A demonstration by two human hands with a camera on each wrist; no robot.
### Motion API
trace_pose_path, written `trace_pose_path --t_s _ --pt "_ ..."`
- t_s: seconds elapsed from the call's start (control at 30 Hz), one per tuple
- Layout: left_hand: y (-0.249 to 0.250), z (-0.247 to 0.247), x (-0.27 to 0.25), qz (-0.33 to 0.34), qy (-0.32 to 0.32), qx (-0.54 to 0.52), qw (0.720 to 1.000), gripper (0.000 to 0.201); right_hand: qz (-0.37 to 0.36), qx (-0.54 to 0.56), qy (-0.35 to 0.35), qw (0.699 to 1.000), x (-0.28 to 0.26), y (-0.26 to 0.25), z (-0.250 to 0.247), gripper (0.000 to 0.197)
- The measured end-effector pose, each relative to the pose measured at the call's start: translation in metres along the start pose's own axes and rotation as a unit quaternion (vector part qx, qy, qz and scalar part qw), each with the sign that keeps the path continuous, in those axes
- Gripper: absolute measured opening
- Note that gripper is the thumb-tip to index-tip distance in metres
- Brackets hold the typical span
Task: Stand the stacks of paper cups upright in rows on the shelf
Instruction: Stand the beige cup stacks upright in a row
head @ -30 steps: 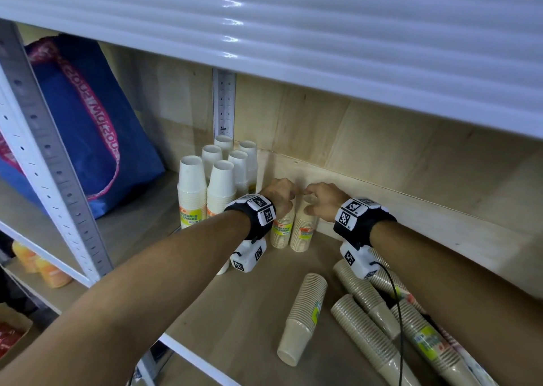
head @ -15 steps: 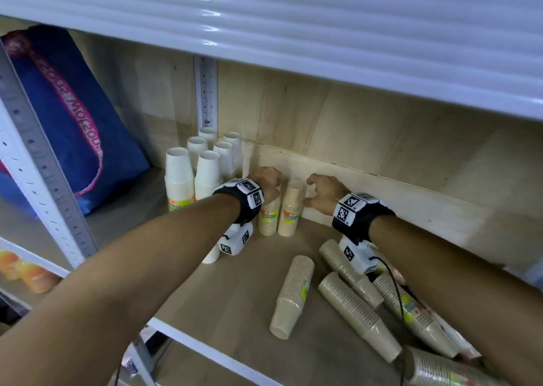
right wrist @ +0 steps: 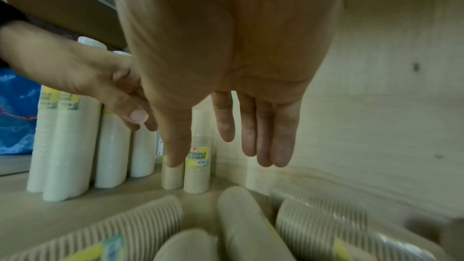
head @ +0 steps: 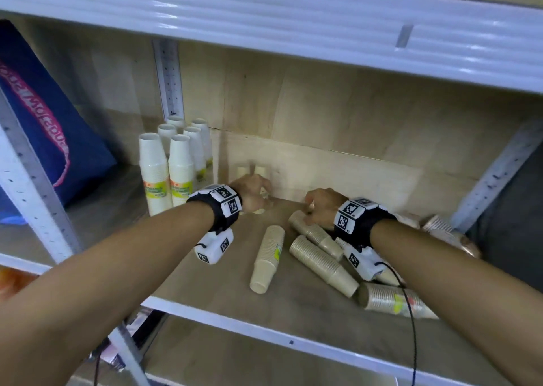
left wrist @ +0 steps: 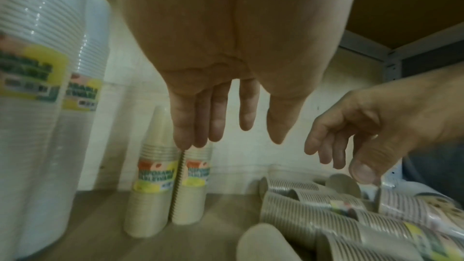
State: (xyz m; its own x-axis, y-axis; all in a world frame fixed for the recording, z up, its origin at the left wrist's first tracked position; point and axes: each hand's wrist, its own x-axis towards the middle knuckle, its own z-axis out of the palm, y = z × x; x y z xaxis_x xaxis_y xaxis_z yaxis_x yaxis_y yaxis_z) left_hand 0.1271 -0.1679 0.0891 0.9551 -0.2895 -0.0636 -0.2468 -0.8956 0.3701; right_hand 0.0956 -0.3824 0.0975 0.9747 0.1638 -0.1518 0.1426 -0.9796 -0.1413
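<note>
Two brown cup stacks (left wrist: 150, 186) stand upright side by side against the back wall (right wrist: 197, 166). My left hand (left wrist: 231, 138) hovers just in front of their tops (head: 255, 193), fingers straight and holding nothing. My right hand (right wrist: 218, 156) is open too and hangs over the pile of lying brown stacks (head: 323, 265), to the right of the standing pair (head: 317, 206). Several white cup stacks (head: 155, 174) stand upright in rows at the left. One brown stack (head: 267, 259) lies alone near the middle of the shelf.
The wooden shelf board (head: 205, 291) has a white front edge (head: 264, 330). A white upper shelf (head: 264, 12) hangs low overhead. A blue bag (head: 44, 121) fills the bay beyond the upright post (head: 35, 194). More wrapped stacks (head: 396, 300) lie at the right.
Both hands have let go of the two upright brown stacks and drawn back. The right hand has moved right and down over the lying stacks.
</note>
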Motion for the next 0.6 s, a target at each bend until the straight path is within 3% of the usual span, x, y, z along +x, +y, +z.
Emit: trace_pose_path --t_s 0.33,0.6 --pt "0.004 0.058 -0.043 -0.021 -0.079 0.040 0.996 0.080 0.040 0.012 -0.050 0.998 -0.053 0.028 0.045 0.069" --pt "0.005 0.088 -0.065 -0.056 -0.112 -0.010 0.992 0.102 0.036 -0.015 -0.068 0.997 -0.072 0.030 0.067 0.064"
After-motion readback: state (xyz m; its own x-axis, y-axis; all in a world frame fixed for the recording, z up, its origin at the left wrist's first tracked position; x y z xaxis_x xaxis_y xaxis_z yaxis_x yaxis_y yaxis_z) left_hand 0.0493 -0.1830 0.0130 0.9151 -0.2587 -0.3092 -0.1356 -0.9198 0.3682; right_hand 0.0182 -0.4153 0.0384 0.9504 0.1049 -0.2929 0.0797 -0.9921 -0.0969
